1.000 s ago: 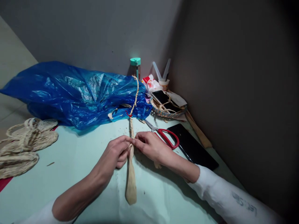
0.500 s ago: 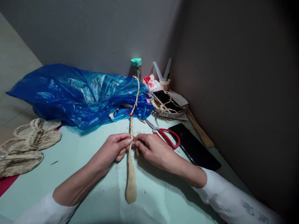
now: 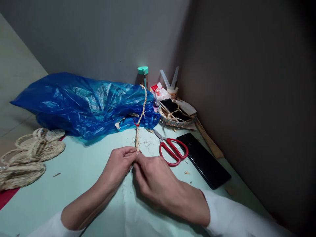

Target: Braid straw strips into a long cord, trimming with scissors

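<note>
A thin braided straw cord (image 3: 144, 104) runs from the top of the blue plastic bag down to my hands, with a bit of red thread tied around it. Its lower end is pinched in my left hand (image 3: 120, 161). My right hand (image 3: 153, 174) meets the left at the same spot, fingers closed on the cord's end. The wide straw strip below the pinch is hidden behind my right hand. Red-handled scissors (image 3: 170, 149) lie just beyond my right hand.
Woven straw pieces (image 3: 37, 148) lie at the left. A blue plastic bag (image 3: 81, 102) stretches along the back. A black phone (image 3: 204, 159), a shallow basket (image 3: 177, 121), a wooden tool (image 3: 209, 140) and a teal-lidded jar (image 3: 143, 75) stand or lie toward the back and right.
My right hand has turned over and moved down and left over the straw strip, hiding it. More of the scissors shows. The view has shifted slightly.
</note>
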`<control>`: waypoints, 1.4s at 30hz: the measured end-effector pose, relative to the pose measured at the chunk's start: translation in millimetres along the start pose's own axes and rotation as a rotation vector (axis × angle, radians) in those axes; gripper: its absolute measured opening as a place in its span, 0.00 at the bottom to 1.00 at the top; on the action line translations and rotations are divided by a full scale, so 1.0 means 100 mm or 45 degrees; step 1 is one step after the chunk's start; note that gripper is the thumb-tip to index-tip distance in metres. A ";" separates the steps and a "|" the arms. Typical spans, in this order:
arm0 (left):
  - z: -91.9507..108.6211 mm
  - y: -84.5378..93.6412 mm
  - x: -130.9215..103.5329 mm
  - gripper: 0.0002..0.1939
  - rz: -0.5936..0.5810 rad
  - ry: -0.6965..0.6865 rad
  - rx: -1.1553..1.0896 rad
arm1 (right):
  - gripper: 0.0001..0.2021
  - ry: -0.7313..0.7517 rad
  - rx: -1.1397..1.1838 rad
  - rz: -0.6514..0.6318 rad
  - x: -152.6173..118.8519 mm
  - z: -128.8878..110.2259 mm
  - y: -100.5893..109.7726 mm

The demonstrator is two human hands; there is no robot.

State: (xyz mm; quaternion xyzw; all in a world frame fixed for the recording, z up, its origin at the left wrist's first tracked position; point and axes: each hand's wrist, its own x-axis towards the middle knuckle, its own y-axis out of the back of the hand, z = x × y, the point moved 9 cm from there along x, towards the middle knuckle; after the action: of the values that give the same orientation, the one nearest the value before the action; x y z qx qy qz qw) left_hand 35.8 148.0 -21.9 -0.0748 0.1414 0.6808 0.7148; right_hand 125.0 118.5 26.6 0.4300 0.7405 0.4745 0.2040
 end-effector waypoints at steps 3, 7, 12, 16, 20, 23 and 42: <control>-0.05 -0.01 -0.01 0.12 -0.062 0.073 -0.098 | 0.13 0.180 -0.202 -0.076 -0.05 -0.14 -0.14; -0.04 -0.01 -0.01 0.12 -0.108 0.074 -0.182 | 0.08 0.165 -0.154 -0.045 -0.03 -0.08 -0.03; 0.00 -0.04 -0.04 0.10 -0.161 0.059 -0.251 | 0.13 -0.152 0.181 0.242 0.06 0.25 0.34; 0.01 -0.08 -0.08 0.15 -0.195 0.051 -0.283 | 0.09 -0.192 0.644 -0.015 0.17 0.33 0.06; 0.00 -0.10 -0.11 0.18 -0.140 0.061 -0.290 | 0.10 -0.265 0.835 -0.060 0.25 0.43 -0.15; -0.03 -0.11 -0.15 0.19 -0.110 0.046 -0.288 | 0.12 -0.238 0.910 -0.020 0.27 0.46 -0.17; 0.47 -0.21 -0.52 0.10 0.165 -0.797 1.245 | 0.14 -0.252 1.161 -0.027 0.20 0.47 -0.12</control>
State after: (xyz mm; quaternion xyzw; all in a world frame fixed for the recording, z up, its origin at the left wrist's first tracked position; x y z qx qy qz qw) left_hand 59.2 111.1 36.8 0.4774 0.2255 0.5684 0.6310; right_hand 142.0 157.6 -3.6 0.5114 0.8548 0.0554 0.0685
